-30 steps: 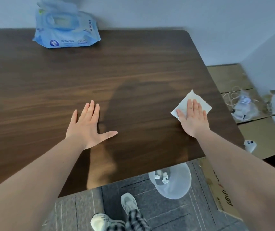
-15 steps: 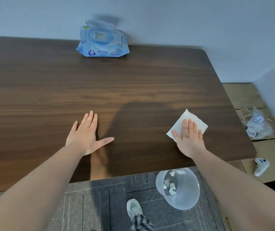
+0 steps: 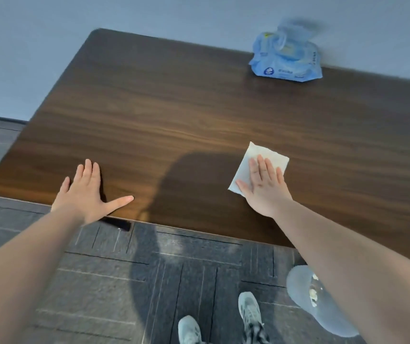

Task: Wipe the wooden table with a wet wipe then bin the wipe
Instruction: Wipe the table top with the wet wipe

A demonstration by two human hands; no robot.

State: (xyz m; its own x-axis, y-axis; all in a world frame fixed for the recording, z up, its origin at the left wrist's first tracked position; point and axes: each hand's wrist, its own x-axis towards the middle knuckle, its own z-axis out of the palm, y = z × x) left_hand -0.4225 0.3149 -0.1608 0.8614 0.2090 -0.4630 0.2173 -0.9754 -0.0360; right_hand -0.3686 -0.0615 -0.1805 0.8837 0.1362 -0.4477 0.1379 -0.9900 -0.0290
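The dark wooden table [image 3: 174, 108] fills the middle of the head view, its left corners showing. A white wet wipe [image 3: 261, 155] lies flat on it near the front edge. My right hand [image 3: 264, 189] presses palm-down on the wipe's near half, fingers together. My left hand [image 3: 84, 194] rests flat on the table close to the front-left corner, thumb spread wide and nothing under it. A translucent round bin [image 3: 308, 301] with white scraps inside stands on the floor at lower right, partly hidden by my right forearm.
A blue pack of wet wipes [image 3: 286, 63] sits at the table's far edge against the grey wall. Grey carpet tiles cover the floor, with my two shoes [image 3: 248, 311] at the bottom. A small dark object [image 3: 117, 223] pokes out under the front edge.
My right hand has slid the wipe leftward across the table, from near the right edge to below the pack. My left hand and the view shifted left too, so the table's left end shows.
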